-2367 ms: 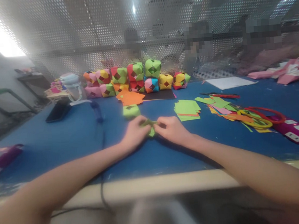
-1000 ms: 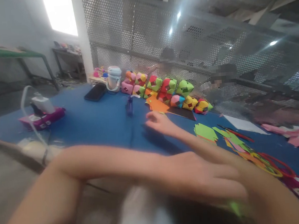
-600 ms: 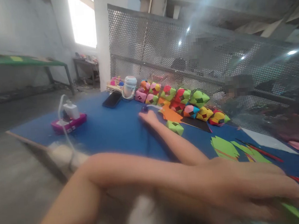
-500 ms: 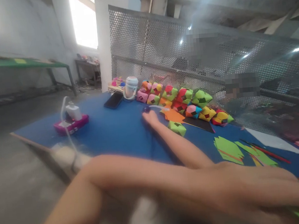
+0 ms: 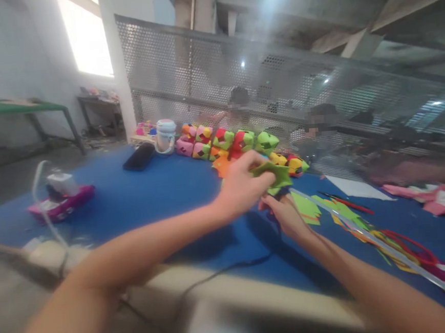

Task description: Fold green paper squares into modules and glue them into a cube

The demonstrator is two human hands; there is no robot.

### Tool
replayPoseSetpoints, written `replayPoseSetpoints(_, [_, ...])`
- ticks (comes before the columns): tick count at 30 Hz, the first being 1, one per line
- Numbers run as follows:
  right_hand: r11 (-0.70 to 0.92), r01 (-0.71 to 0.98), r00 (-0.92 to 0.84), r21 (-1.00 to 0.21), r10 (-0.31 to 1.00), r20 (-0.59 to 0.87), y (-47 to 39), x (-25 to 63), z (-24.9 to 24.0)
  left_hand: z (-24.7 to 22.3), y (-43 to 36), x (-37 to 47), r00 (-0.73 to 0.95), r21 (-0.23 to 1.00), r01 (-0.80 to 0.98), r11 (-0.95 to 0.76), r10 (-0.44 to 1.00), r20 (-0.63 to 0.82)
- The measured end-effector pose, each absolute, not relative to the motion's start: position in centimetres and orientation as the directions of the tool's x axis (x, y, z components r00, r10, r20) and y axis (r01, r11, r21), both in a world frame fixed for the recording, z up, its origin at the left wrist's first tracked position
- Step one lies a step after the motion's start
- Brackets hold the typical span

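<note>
My left hand (image 5: 239,188) is closed on a folded green paper piece (image 5: 282,176), its thumb and fingers pinching the near side. Just below, my right hand (image 5: 288,216) is wrapped round a dark glue gun, mostly hidden by the fingers. A long clear glue stick (image 5: 342,218) slants out to the lower right from beside that hand, and a dark cord (image 5: 230,266) runs down from it. The gun is close under the green paper; I cannot tell whether they touch. Behind the hands, several colourful woven paper blocks (image 5: 224,138) stand in stacked rows.
On the blue tabletop (image 5: 163,191) are a purple power strip (image 5: 66,207) with chargers, a phone (image 5: 139,156), and a white flask (image 5: 165,136). Green paper pieces (image 5: 306,208), red-handled scissors (image 5: 354,206) and white paper (image 5: 357,187) lie right. A perforated metal screen (image 5: 183,62) stands behind.
My left hand has moved from the lower right to the middle, bringing green paper. My right hand has drawn nearer with the glue gun, and the view has turned right.
</note>
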State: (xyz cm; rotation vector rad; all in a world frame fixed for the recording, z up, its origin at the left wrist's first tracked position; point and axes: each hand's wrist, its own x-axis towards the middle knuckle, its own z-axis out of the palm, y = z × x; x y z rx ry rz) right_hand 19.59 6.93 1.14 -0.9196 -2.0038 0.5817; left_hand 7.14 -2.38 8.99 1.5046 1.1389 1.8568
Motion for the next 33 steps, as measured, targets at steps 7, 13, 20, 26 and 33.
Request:
replayPoseSetpoints(7, [0.403,0.361,-0.345,-0.841,0.896,0.280,5.3,26.3,2.4,3.7,2.6,6.4,-0.325,0.978,0.126,-0.168,0.924,0.200])
replayPoseSetpoints(13, [0.535,0.386,-0.470,-0.751,0.815,0.339,5.7,27.0,1.0,1.2,2.6,6.8,-0.359,0.984,0.171,-0.048,0.927,0.107])
replayPoseSetpoints(20, [0.664,0.311,-0.612,-0.680,0.687,0.391,5.5,26.9,-0.4,-0.3,2.4,6.7,-0.354,0.975,0.221,0.004,0.932,0.077])
replayPoseSetpoints(26, [0.683,0.329,-0.600,-0.652,0.685,0.414,5.4,26.5,-0.2,-0.4,2.3,7.0,-0.343,0.950,0.312,0.016,0.934,0.097])
replayPoseSetpoints(33, [0.644,0.482,-0.564,-0.594,0.747,0.353,4.9,26.2,0.0,-0.2,1.9,7.1,-0.342,0.920,0.391,0.012,0.930,0.133])
